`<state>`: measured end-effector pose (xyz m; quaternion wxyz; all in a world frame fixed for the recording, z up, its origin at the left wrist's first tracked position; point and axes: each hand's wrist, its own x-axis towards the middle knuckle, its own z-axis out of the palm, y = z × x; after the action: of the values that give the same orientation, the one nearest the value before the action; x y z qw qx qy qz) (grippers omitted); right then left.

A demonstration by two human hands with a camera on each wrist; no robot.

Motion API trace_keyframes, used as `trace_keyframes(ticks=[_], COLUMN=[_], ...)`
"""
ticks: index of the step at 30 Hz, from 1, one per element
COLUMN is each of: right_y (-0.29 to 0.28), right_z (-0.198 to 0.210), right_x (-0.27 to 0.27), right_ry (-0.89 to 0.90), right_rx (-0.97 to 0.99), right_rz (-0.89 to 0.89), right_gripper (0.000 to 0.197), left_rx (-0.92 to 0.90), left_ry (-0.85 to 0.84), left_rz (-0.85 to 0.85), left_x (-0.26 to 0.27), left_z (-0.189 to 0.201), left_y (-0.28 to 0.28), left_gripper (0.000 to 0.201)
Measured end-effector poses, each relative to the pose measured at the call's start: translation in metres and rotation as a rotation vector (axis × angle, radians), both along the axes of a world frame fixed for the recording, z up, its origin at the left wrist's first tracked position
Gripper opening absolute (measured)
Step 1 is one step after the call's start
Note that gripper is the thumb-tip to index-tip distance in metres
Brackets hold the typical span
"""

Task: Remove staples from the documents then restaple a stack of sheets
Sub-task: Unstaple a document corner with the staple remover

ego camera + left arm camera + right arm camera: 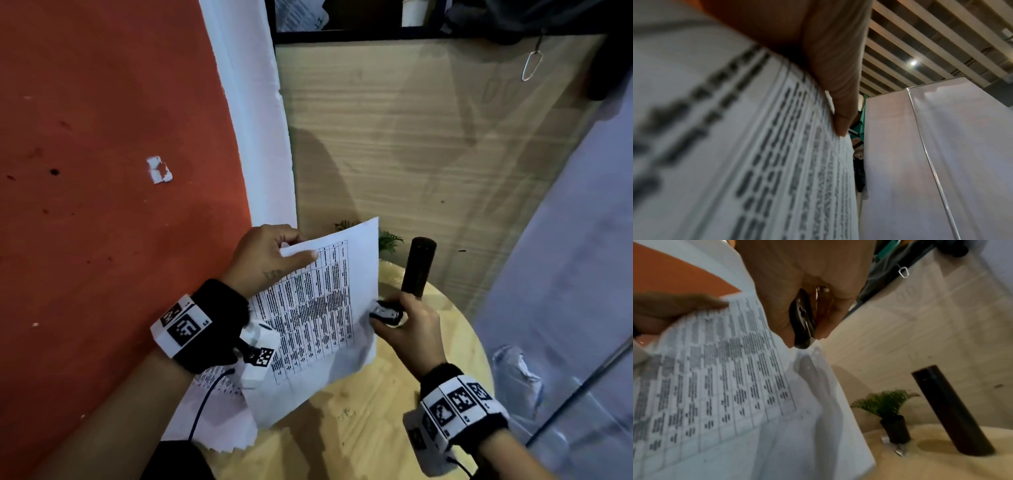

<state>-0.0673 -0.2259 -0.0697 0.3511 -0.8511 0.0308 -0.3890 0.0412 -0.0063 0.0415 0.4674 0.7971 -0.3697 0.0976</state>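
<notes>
White printed sheets (318, 308) pinched in your left hand (263, 257); your right hand (407, 325) grips a black staple remover (385, 312) at their edge.

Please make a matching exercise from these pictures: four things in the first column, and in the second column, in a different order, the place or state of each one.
Things:
1. printed sheets
2. staple remover
3. black tube
4. small potted plant

Places or states:
A. stands tilted on the round wooden table
B. held up by the left hand
C. gripped in the right hand
D. stands beside the tube, near the table's far edge

Pairs: 1-B, 2-C, 3-A, 4-D
</notes>
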Motion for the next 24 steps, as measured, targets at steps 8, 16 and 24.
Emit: trace_keyframes(ticks=[8, 16, 24], right_y=[-0.02, -0.032, -0.003], right_z=[0.007, -0.138, -0.213], right_x=[0.008, 0.014, 0.003], right_ry=[0.113, 0.889, 1.058], right_rx=[0.391, 0.125, 0.015], right_rz=[0.031, -0.132, -0.126], right_gripper=[0.036, 0.041, 0.032], left_rx=[0.002, -0.008, -0.03], left_ry=[-0.01, -0.01, -0.001], left_rz=[0.015, 0.086, 0.042], left_x=[0.004, 0.005, -0.004], left_z=[-0.001, -0.005, -0.014], left_y=[-0.001, 0.024, 0.015], left_gripper=[0.026, 0.031, 0.017])
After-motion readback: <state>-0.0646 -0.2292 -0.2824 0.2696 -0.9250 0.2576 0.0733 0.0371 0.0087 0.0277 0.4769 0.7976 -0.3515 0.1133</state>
